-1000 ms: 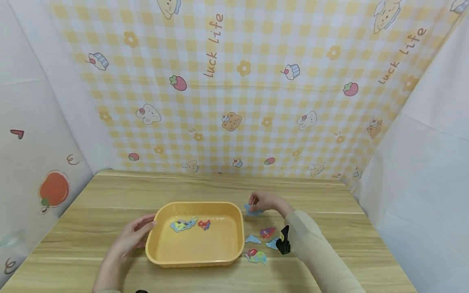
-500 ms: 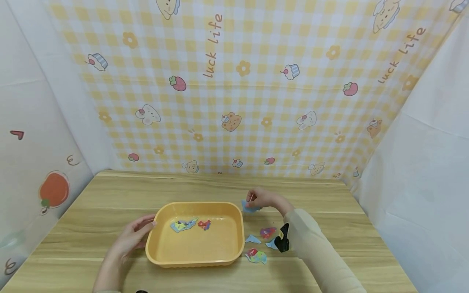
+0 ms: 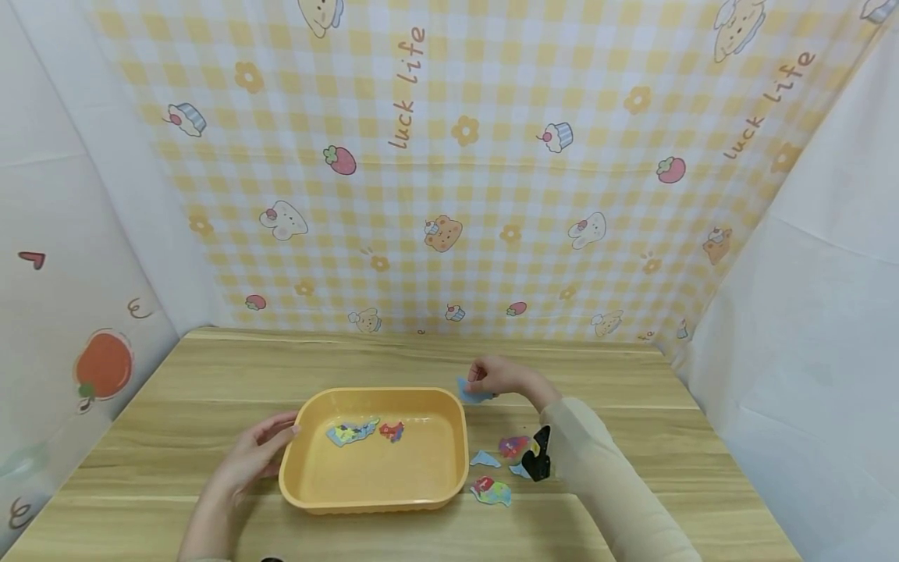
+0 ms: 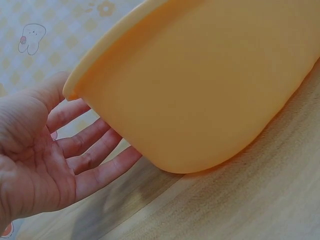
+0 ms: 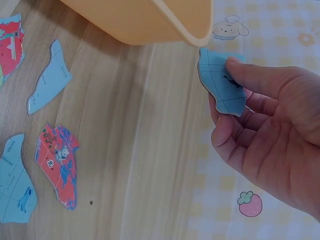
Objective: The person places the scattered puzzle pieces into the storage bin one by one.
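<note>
My right hand [image 3: 495, 376] pinches a blue map puzzle piece [image 5: 220, 82] between thumb and fingers, beyond the right back corner of a yellow plastic basin [image 3: 372, 472]. My left hand [image 3: 256, 449] holds the basin's left side. In the left wrist view, its thumb reaches over the rim and its fingers [image 4: 107, 172] lie along the outer wall. Inside the basin lie a yellow-and-blue puzzle piece [image 3: 353, 432] and a small red one [image 3: 392, 431].
Right of the basin lie more puzzle pieces: a red-purple one [image 3: 513, 446], a small blue one [image 3: 485, 459], a red-and-green one [image 3: 490, 491] and another blue one [image 5: 17, 182]. A checked yellow cloth [image 3: 492, 195] hangs behind the wooden table [image 3: 632, 437].
My right hand has moved a little left and back with the blue puzzle piece, closer to the basin's back corner. The left hand and the basin have stayed in place.
</note>
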Motion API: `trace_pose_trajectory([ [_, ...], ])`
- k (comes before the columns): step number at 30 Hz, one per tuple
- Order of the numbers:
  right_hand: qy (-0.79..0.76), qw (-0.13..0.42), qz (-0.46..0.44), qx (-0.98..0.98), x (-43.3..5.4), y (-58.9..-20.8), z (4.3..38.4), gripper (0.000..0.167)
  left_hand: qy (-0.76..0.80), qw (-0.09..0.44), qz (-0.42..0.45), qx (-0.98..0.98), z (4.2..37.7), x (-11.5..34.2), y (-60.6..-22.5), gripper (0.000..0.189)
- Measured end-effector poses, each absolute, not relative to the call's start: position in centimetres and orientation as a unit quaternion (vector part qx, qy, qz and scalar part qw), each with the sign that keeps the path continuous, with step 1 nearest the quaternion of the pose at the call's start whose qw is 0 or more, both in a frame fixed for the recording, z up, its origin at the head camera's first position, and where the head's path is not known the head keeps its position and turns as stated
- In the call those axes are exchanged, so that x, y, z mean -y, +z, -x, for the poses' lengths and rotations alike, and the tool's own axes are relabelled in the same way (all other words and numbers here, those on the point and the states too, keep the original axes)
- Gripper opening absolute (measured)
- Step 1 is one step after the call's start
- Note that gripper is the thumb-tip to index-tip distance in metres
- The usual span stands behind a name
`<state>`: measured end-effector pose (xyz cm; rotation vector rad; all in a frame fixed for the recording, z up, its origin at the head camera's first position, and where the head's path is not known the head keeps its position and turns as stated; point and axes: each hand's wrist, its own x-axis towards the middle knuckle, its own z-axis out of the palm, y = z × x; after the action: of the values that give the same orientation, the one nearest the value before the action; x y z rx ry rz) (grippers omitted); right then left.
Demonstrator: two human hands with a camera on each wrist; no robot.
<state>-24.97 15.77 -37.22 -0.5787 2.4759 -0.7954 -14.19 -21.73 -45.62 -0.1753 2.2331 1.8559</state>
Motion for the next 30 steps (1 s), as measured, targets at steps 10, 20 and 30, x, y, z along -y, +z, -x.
trace_pose_trajectory([
  [10,-0.306,0.247,0.209,-0.895,-15.4,-37.0,25.1,0.013,0.632,0.118,0.062,-0.763,14.3,21.7,-45.6,0.059],
  [20,-0.289,0.244,0.215,-0.901,-14.7,-36.9,25.3,0.015,0.635,0.120,0.066,-0.760,14.3,21.7,-45.6,0.059],
  [30,-0.275,0.237,0.242,-0.900,-13.4,-36.5,24.9,0.010,0.633,0.120,0.064,-0.762,14.3,21.7,-45.6,0.060],
])
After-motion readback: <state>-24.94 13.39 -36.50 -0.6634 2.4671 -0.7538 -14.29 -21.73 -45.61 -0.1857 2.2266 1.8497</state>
